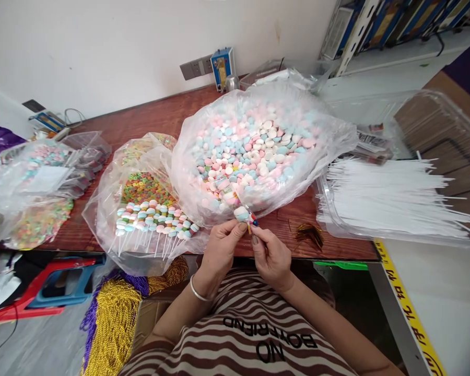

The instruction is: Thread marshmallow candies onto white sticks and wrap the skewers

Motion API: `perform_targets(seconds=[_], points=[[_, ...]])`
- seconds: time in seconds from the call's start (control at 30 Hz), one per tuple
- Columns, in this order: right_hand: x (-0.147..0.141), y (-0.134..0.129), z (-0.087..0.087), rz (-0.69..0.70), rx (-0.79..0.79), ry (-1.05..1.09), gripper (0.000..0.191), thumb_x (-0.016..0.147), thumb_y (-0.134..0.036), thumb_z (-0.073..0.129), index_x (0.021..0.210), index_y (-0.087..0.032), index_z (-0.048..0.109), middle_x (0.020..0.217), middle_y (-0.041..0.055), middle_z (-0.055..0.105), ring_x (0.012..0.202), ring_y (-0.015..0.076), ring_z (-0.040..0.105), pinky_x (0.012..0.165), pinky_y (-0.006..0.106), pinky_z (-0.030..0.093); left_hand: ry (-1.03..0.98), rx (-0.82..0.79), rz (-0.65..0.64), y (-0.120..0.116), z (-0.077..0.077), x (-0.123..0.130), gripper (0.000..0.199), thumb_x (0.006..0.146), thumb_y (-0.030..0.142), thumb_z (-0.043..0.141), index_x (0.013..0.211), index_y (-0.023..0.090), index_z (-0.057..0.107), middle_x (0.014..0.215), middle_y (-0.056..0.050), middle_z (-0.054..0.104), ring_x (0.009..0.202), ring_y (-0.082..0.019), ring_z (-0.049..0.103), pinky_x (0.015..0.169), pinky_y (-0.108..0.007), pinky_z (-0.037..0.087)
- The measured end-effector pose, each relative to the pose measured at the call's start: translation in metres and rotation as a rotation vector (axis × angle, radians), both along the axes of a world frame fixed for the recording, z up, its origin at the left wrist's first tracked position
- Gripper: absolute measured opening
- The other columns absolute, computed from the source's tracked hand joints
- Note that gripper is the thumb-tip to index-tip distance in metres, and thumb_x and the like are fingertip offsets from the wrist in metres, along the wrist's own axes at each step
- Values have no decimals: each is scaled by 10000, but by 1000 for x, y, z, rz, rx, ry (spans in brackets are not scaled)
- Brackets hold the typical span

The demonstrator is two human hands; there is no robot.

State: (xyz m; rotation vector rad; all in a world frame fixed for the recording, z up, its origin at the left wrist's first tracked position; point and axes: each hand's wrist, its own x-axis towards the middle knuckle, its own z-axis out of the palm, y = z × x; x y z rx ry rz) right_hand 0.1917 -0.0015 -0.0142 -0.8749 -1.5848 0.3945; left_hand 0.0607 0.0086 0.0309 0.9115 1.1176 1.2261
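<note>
Left hand [220,248] grasps the marshmallow candy [241,213], at its fingertips' twelve o'clock; right hand [273,257] pinches at candy's five.

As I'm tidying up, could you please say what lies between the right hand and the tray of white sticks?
A small bundle of thin gold strips, on the tabletop, as the head view shows.

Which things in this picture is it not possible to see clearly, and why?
All in the head view:
- Candy between left hand and right hand: lower part, behind fingers.
- Blue box: lettering too small.
- Plastic tray: right end, cut off by edge.
- Large bag: outer contents, blurred by plastic.
</note>
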Motion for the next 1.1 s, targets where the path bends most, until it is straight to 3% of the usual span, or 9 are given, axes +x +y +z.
perform_targets(seconds=[0.17, 0.33, 0.5, 0.57, 0.73, 0.83, 0.93, 1.0, 1.1], points=[[-5, -14, 8, 406, -403, 435, 219, 1043, -235, 496, 1207, -242, 641, 687, -25, 601, 547, 121, 570, 560, 279, 526, -409, -181, -151, 10, -15, -1, 464, 517, 490, 963, 724, 167, 702, 696, 0, 632, 587, -112, 553, 546, -244, 472], [-9, -11, 12, 711, -692, 828, 199, 1001, -431, 589, 1044, -241, 627, 556, -105, 404, 403, 77, 360, 468, 263, 459, -393, -60, -97, 9, -12, 3, 440, 499, 465, 972, 719, 179, 721, 872, -57, 691, 809, -196, 678, 675, -300, 568], [6, 3, 19, 495, -767, 599, 267, 985, -476, 603, 940, -213, 625, 680, -32, 577, 505, 96, 521, 503, 244, 447, -199, -1, -8, 8, -8, 8, 316, 652, 443, 906, 780, 185, 777, 739, -37, 697, 643, -170, 657, 571, -299, 572], [7, 6, 19, 432, -787, 545, 320, 977, -505, 603, 861, -206, 610, 642, -36, 540, 504, 96, 491, 481, 234, 412, -129, 23, 49, 8, -12, 9, 300, 667, 422, 900, 830, 191, 800, 746, -37, 721, 654, -171, 668, 577, -291, 579], [-12, 3, 9, 645, -941, 853, 399, 904, -607, 651, 827, -225, 564, 575, -103, 371, 406, 60, 259, 421, 229, 373, -145, -112, -132, 4, -23, 3, 345, 730, 455, 850, 951, 192, 820, 985, -107, 780, 640, -175, 692, 530, -305, 592], [-10, 2, 6, 733, -951, 685, 426, 953, -613, 561, 797, -217, 564, 559, -90, 406, 395, 77, 328, 447, 251, 408, -177, -102, -166, 1, -23, -7, 304, 687, 452, 883, 819, 187, 816, 1078, -136, 778, 742, -222, 729, 616, -368, 632], [18, 5, 3, 471, -738, 136, 333, 1012, -458, 521, 857, -200, 664, 747, 13, 627, 677, 155, 600, 684, 304, 502, -154, -9, 6, 1, -21, -20, 247, 665, 404, 911, 712, 193, 791, 953, -93, 792, 921, -262, 746, 846, -421, 625], [43, 10, -3, 115, -612, -204, 228, 1011, -343, 533, 992, -210, 717, 964, 70, 691, 899, 204, 627, 820, 335, 482, -119, 55, 107, 2, -19, -29, 252, 652, 393, 924, 681, 193, 773, 867, -67, 786, 968, -256, 745, 950, -422, 587], [67, 24, -18, -285, -575, -617, 193, 988, -264, 559, 1019, -191, 735, 1022, 122, 679, 967, 266, 582, 830, 376, 433, -74, 82, 128, 2, -18, -34, 257, 663, 398, 919, 698, 194, 768, 820, -43, 774, 891, -214, 747, 960, -397, 577]])
